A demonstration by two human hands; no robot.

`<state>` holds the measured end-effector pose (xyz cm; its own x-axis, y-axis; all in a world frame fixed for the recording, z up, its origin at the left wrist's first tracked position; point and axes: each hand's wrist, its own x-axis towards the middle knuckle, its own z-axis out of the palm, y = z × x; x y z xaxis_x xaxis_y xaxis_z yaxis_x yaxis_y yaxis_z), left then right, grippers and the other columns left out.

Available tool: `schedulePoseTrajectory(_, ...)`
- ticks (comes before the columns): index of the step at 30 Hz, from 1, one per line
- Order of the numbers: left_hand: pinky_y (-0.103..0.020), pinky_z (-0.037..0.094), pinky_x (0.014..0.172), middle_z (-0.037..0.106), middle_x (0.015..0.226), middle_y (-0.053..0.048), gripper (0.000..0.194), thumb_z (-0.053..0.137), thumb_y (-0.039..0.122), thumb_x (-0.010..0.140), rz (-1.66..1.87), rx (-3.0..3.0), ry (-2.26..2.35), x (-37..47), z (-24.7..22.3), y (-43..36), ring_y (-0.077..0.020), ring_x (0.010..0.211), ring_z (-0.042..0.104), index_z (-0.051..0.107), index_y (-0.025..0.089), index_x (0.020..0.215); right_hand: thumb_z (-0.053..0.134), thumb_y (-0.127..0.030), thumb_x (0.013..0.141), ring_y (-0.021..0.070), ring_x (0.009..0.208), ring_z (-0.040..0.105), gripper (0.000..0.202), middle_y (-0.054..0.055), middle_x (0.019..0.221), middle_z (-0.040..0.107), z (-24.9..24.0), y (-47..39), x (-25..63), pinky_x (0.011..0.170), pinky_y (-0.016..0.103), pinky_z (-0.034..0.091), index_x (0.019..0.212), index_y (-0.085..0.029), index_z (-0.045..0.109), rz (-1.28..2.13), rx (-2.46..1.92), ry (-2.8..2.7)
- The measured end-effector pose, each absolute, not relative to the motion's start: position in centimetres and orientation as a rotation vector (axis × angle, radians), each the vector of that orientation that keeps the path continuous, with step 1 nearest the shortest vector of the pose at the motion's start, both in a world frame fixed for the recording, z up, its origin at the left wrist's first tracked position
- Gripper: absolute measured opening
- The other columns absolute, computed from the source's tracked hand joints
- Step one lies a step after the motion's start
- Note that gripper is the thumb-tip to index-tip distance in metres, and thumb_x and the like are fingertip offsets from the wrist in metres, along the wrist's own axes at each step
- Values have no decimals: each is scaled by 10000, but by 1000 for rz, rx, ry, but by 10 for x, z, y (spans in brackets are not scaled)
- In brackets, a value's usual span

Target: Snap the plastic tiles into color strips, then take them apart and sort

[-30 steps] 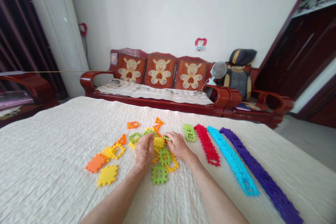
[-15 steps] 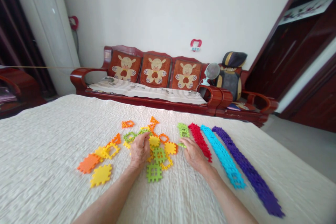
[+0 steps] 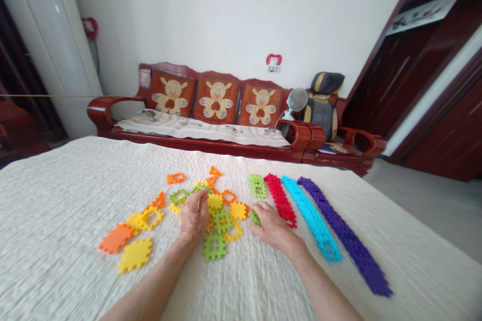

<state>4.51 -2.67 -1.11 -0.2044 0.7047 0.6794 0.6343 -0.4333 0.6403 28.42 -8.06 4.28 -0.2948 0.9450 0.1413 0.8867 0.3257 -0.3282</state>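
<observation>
Head view: both hands rest on a cream quilted bed [image 3: 75, 195] amid a scatter of plastic tiles. Left hand [image 3: 194, 215] lies palm down on the pile, fingers [image 3: 199, 198] curled together over a yellow tile [image 3: 215, 201] at its 1 o'clock; whether they pinch it I cannot tell. Right hand [image 3: 271, 224] lies palm down well apart from the left, fingers loosely together, the thumb side touching a small green piece [image 3: 255, 217] at its 10 o'clock; a true grip cannot be made out.

Between the hands sit a green grid tile [image 3: 223, 220], another yellow tile [image 3: 238, 209] and a yellow frame [image 3: 233, 233]. At 6 o'clock of these lies a larger green grid [image 3: 214, 246], just beside the left wrist. At 9 o'clock of the left hand lie a yellow open frame [image 3: 150, 216], an orange solid tile [image 3: 116, 237] and a yellow solid tile [image 3: 135, 255]. At 12 o'clock lie orange triangles [image 3: 215, 171] and an orange frame [image 3: 175, 178].

Around the right hand, from 12 to 3 o'clock, run joined strips side by side: a short green strip [image 3: 257, 186], a red strip [image 3: 280, 199], a blue strip [image 3: 311, 216] and a purple strip [image 3: 344, 234]. The red strip's near end lies just beside the right knuckles.

Beyond the bed stands a red wooden sofa [image 3: 211, 110] with bear cushions, a small fan [image 3: 297, 100] on its arm, and dark doors [image 3: 433, 85] at 2 o'clock.
</observation>
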Motion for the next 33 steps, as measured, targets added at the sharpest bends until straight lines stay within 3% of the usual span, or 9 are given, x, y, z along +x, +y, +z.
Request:
schedulePoseTrajectory(7, -318, 534, 750, 723, 861, -53, 277, 438, 241, 796, 1720, 1927, 1649, 45, -10, -27, -182, 773, 670, 672, 178, 931, 527, -204, 763, 208, 1039, 521, 351, 79, 1075, 595, 36, -80, 281, 927, 326, 366, 1106, -207, 605, 138, -1777, -2210)
schedulePoseTrajectory(14, -323, 533, 748, 727, 849, -55, 261, 446, 244, 798, 1776, 1917, 1637, 47, -11, -26, -187, 770, 671, 675, 185, 910, 521, -194, 741, 259, 1086, 495, 466, 147, 1136, 526, 28, -44, 283, 947, 374, 395, 1203, -139, 509, -61, -1768, -1852)
schedulePoseTrajectory(20, -310, 533, 738, 721, 810, -42, 259, 451, 216, 791, 1780, 1913, 1617, 47, -10, -27, -178, 752, 667, 672, 185, 923, 545, -243, 747, 319, 1047, 488, 415, 176, 1054, 521, 28, -15, 275, 908, 438, 410, 1145, -128, 530, -98, -1797, -1745)
schedulePoseTrajectory(33, -307, 528, 740, 717, 828, -47, 259, 451, 211, 787, 1794, 1924, 1576, 47, -11, -28, -172, 763, 662, 664, 174, 929, 548, -256, 736, 331, 1008, 512, 352, 163, 988, 524, 15, -11, 279, 853, 446, 413, 1074, -157, 554, -116, -1841, -1657)
